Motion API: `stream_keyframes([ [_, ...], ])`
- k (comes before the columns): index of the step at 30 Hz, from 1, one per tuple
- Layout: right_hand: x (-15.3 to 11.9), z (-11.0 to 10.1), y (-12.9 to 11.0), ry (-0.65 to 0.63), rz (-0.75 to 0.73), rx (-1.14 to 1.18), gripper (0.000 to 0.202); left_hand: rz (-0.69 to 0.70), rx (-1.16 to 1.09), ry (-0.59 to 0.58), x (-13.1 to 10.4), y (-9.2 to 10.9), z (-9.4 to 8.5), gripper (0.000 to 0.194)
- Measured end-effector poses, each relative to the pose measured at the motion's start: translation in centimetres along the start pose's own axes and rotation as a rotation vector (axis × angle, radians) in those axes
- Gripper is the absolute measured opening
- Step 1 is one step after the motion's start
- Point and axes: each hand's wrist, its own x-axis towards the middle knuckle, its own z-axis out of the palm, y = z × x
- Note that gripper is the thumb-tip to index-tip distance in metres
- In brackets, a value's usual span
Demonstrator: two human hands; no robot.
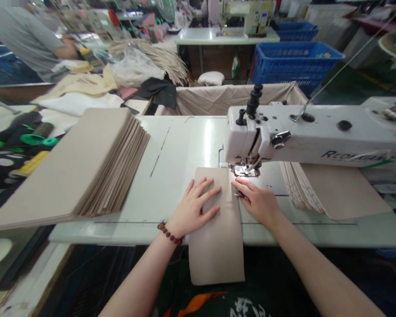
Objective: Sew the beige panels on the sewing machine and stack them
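Note:
A beige fabric panel [218, 246] lies lengthwise on the sewing table, its near end hanging over the front edge. My left hand [198, 204] rests flat on it with fingers spread, a beaded bracelet at the wrist. By the panel's right edge, just in front of the presser foot [247, 171], is my right hand [259, 202]. Its fingers are curled around small thread snips [239, 193], whose dark tips point left; the rest is hidden in the hand. Its index fingertip is close to the foot. The white sewing machine [303, 136] stands over the panel's far right corner.
A tall stack of beige panels [69, 163] stands on the left. More panels [346, 189] lie under the machine arm at right. Behind the table are a cloth-lined bin [211, 99] and blue crates [293, 61]. A co-worker's arm [66, 48] shows at far left, near scraps.

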Motion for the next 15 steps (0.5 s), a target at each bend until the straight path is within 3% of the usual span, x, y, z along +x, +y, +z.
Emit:
stream_keyframes([
  [15,-0.14,0.02,0.03,0.014,-0.009,-0.005,0.053,-0.016,-0.029,0.035,-0.06,-0.05,0.04,0.049],
])
